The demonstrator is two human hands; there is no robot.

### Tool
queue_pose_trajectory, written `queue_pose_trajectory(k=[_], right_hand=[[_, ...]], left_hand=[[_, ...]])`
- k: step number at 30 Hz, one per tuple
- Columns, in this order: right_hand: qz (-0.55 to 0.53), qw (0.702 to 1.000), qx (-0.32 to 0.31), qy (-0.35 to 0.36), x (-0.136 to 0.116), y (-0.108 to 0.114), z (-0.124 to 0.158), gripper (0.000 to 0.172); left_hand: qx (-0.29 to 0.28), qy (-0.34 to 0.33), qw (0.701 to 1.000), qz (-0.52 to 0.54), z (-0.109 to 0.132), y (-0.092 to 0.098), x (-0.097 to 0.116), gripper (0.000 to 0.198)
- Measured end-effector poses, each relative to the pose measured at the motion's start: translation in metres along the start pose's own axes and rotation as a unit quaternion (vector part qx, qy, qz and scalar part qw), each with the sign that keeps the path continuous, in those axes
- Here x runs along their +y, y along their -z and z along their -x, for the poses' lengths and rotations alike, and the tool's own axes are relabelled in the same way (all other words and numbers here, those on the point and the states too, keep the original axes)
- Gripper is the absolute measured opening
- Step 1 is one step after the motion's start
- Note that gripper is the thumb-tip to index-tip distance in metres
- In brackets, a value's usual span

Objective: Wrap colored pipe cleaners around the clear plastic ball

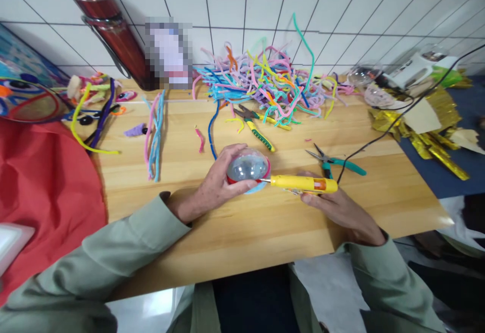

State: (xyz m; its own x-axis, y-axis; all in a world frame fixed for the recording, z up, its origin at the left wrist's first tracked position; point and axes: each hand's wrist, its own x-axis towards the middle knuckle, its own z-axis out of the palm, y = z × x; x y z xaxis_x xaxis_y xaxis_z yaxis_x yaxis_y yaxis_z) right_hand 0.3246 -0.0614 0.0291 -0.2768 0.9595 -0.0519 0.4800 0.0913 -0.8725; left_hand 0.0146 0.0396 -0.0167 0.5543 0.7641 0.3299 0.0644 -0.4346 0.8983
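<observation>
Curled fingers of the left hand (214, 186) close over a clear ball (247, 167) with a red rim, holding it on the wooden table (265, 227) near its middle; the right hand (337, 209) is wrapped tight around a yellow glue gun (305, 184) at the ball's 3 o'clock, nozzle touching the rim (a black cord (397, 118) trails toward 2 o'clock); teal-handled pliers (335, 162) lie just beyond the gun at 12 o'clock; tangled pipe cleaners (265, 78) heap at the table's 12 o'clock edge; red cloth (45, 186) lies at 9 o'clock.
</observation>
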Motion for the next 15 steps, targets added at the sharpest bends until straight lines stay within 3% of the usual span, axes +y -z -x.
queue_pose_trajectory(k=[7, 15], right_hand=[[0.063, 0.994, 0.043, 0.081, -0.013, -0.006, 0.007, 0.016], [0.079, 0.991, 0.053, 0.096, -0.009, -0.009, 0.009, 0.015]], left_hand=[[0.02, -0.035, 0.998, -0.049, 0.001, 0.0, 0.0, 0.077], [0.026, -0.052, 0.996, -0.068, 0.0, -0.001, 0.001, 0.077]])
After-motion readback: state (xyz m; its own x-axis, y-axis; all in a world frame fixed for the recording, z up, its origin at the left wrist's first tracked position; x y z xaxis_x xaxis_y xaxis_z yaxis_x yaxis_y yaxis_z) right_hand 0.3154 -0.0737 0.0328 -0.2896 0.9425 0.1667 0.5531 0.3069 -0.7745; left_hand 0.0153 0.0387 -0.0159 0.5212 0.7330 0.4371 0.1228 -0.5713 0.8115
